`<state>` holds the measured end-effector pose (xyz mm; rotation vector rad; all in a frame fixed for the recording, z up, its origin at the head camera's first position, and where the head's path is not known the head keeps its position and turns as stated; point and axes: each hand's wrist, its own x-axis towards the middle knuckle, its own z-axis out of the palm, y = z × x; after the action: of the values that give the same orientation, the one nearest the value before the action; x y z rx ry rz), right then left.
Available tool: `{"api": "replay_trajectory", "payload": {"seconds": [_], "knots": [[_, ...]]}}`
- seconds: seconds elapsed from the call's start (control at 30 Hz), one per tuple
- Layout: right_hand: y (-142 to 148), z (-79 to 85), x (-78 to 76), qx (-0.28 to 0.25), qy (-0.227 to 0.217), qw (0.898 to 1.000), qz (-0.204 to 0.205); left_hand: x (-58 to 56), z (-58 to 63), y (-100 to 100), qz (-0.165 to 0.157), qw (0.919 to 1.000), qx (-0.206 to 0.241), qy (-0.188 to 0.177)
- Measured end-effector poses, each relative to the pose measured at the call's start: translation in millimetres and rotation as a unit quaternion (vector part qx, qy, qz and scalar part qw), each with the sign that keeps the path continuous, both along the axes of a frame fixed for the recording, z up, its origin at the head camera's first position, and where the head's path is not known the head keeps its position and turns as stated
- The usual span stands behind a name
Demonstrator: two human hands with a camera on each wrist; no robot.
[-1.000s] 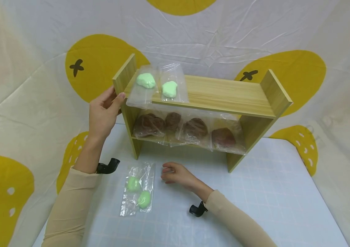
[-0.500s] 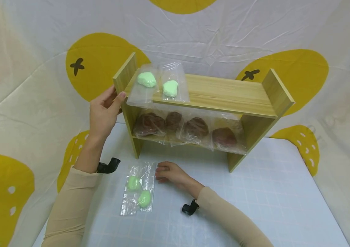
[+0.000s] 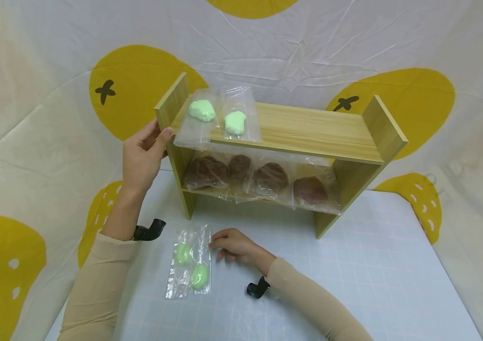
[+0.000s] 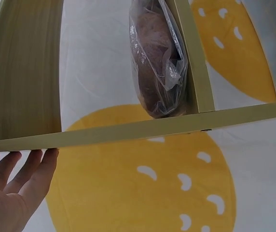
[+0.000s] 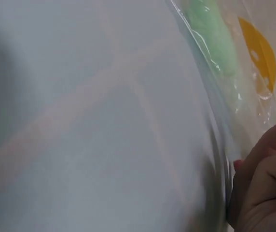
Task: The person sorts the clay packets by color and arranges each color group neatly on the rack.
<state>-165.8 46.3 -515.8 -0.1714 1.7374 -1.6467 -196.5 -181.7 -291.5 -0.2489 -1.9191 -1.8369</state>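
My left hand (image 3: pixel 141 154) rests against the left side panel of a wooden shelf (image 3: pixel 309 130). Its fingertips touch the panel's outer face in the left wrist view, and the thumb tip lies at the front edge in the head view. On the table, clear plastic bagging (image 3: pixel 178 284) holds two light-green lumps, one (image 3: pixel 199 276) nearer me than the other (image 3: pixel 183 254). My right hand (image 3: pixel 237 246) is just right of it, with loosely bent fingers. Its index fingertip is right at the bagging's right edge, while the thumb stands apart below.
Two bagged green lumps, one (image 3: pixel 201 110) far left and one (image 3: pixel 234 123) beside it, lie on the top shelf. Several bagged dark brown lumps (image 3: pixel 270 176) fill the lower shelf. A patterned cloth (image 3: pixel 292 42) hangs behind the pale table (image 3: pixel 378 265).
My right hand has moved left to the edge of the bagging, and its thumb has parted from the fingers. The left hand has stayed on the side panel.
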Motion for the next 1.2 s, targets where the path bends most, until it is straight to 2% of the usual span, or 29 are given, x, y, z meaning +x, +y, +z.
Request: {"api": "replay_trajectory", "payload": {"seconds": [0.23,0.4,0.57,0.67,0.83,0.97,1.07,1.2], "knots": [[-5.7,-0.7,5.8,0.051,0.04,0.997,0.029,0.3,-0.7,-0.1,-0.005,0.9999,0.009,0.004],[-9.6,-1.3,11.1,0.027,0.07,0.997,0.033,0.4,0.2,0.8,-0.007,0.9999,0.008,0.009],[-12.1,-0.8,17.2,0.017,0.088,0.996,0.006,-0.2,1.4,1.1,-0.008,0.9998,0.011,0.014],[-12.7,-0.2,21.7,0.007,0.074,0.997,-0.01,0.0,0.5,0.7,-0.01,0.9997,0.016,0.015],[-12.0,0.5,29.1,-0.036,0.002,0.999,-0.019,-0.3,-1.7,0.0,-0.008,0.9997,0.015,0.019],[-11.0,-0.1,32.9,-0.057,-0.025,0.998,-0.017,-1.3,-2.3,0.1,-0.01,0.9996,0.016,0.021],[-9.6,-1.1,33.9,-0.043,-0.002,0.999,0.0,-1.5,-2.7,0.2,-0.015,0.9993,0.026,0.022],[-7.3,-3.2,34.2,-0.022,0.052,0.998,0.035,-1.7,-2.8,0.4,-0.017,0.9991,0.033,0.02]]}}
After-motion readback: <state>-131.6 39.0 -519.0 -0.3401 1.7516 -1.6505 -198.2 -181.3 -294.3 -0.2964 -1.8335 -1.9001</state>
